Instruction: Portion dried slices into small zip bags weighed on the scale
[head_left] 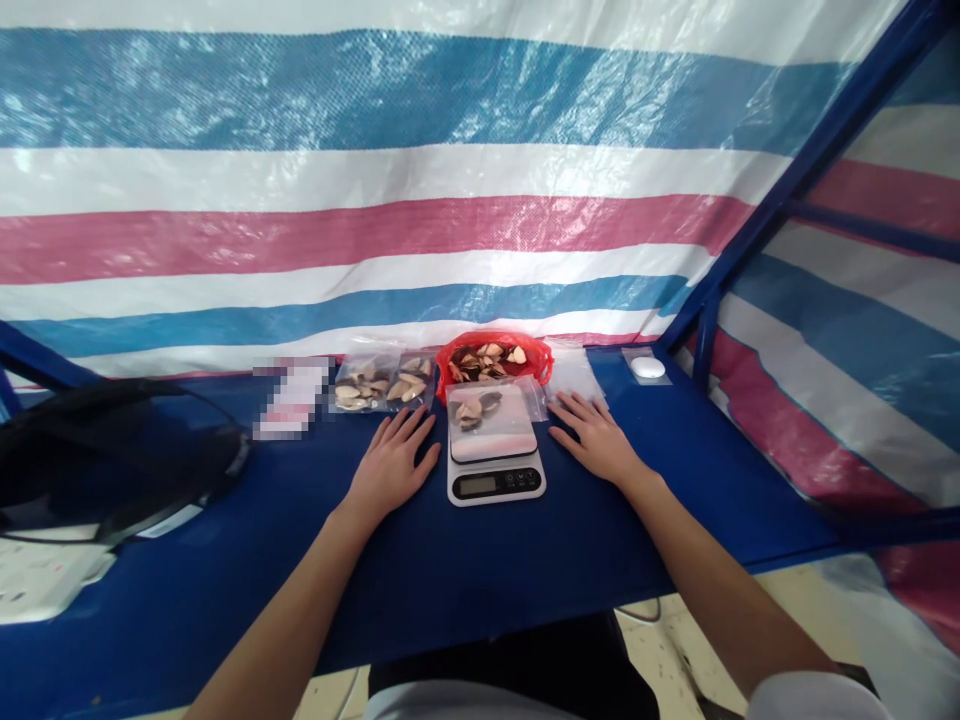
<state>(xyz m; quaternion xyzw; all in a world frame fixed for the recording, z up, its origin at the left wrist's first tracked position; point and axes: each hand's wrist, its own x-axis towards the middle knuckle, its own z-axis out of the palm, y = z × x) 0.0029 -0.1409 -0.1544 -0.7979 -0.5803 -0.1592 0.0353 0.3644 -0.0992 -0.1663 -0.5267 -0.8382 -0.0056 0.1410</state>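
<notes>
The clear plastic bag of curved brown-and-cream pieces (478, 408) lies on the white digital kitchen scale (498, 494), right of the left hand (394, 462) and left of the right hand (598, 442) — long axis seemingly left to right, its right end nearer the right fingertips. Both hands rest palm-down, fingers spread, gripping nothing. Beyond sits a crinkled red plastic bag (543, 352); smooth, flat clear bags (576, 374) lie by the right fingertips.

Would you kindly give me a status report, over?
Left hand open, left of scale; right hand open, right of it. Bagged pieces on scale. Red bag close behind scale.
</notes>
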